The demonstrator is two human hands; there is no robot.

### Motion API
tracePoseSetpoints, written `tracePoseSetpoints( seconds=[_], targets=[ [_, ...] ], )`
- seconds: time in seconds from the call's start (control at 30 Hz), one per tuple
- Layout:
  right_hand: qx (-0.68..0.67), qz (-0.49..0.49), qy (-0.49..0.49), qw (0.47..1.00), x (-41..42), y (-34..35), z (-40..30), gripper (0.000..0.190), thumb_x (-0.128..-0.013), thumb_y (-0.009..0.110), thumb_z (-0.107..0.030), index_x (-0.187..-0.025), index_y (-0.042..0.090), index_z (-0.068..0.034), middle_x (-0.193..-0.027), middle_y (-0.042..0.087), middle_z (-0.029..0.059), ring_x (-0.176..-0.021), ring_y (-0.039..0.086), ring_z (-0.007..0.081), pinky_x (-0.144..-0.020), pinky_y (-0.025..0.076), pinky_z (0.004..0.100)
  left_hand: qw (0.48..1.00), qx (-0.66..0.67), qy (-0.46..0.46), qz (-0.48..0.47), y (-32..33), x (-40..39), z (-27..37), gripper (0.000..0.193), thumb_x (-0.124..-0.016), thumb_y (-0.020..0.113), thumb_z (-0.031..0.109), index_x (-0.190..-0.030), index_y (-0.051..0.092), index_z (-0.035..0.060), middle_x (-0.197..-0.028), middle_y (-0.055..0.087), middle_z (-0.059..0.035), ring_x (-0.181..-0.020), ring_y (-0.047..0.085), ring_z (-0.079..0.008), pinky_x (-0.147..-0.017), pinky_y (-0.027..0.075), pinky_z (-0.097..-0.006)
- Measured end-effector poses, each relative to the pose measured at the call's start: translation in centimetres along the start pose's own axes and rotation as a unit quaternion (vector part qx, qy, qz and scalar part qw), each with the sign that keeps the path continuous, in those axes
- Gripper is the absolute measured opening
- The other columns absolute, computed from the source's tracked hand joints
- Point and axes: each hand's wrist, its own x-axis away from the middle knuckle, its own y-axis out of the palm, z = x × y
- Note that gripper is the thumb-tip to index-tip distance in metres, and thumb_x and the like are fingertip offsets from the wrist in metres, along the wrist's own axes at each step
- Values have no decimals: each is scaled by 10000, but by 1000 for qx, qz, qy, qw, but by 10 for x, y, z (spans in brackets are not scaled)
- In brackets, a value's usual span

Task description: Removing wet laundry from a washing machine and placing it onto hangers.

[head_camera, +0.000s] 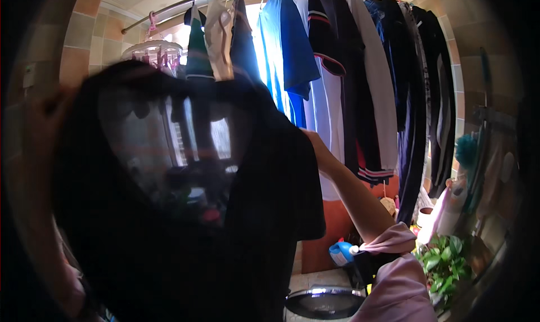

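Observation:
A black short-sleeved garment [274, 174] with a sheer upper panel is spread between my raised hands and fills the left and middle of the view. My right hand [313, 140] grips its far side near the shoulder, the fingers mostly hidden by the cloth. At the opposite side my left hand [57, 104], dark and blurred, is raised at the garment's edge; its fingers are hard to make out. Behind the garment, clothes hang from a metal rail [168, 10], among them a blue garment [291, 43] and a black jacket with striped trim [325, 39].
A pink clip hanger [154, 47] hangs at the rail's left end. Low on the right are a blue bottle [341, 253] with a white cap and a leafy green plant [445, 258]. A round, dark, shiny-rimmed object [325, 305] lies at the bottom. Tiled walls [78, 35] flank the rail.

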Motion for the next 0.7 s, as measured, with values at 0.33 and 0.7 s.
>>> tracePoseSetpoints(
  seconds=[0.33, 0.7],
  targets=[
    [-279, 77, -33, 957, -162, -84, 83, 558, -1032, 367, -321, -1514, 242, -71, -1561, 274, 117, -1408, 328, 197, -1138, 278, 364, 991, 65, 77, 92, 8, -223, 235, 357, -834, 663, 336, -926, 707, -6, -829, 691, -183, -693, 669, -252, -667, 496, -354],
    [-253, 206, -183, 927, -267, -183, 308, 578, -960, 543, -247, -1452, 365, 0, -1457, 419, 131, -1334, 379, 237, -1153, 237, 416, 939, 10, 15, 344, 172, -324, 409, 250, -792, 652, 211, -797, 672, -38, -851, 671, -261, -853, 655, -430, -738, 535, -489]
  ],
)
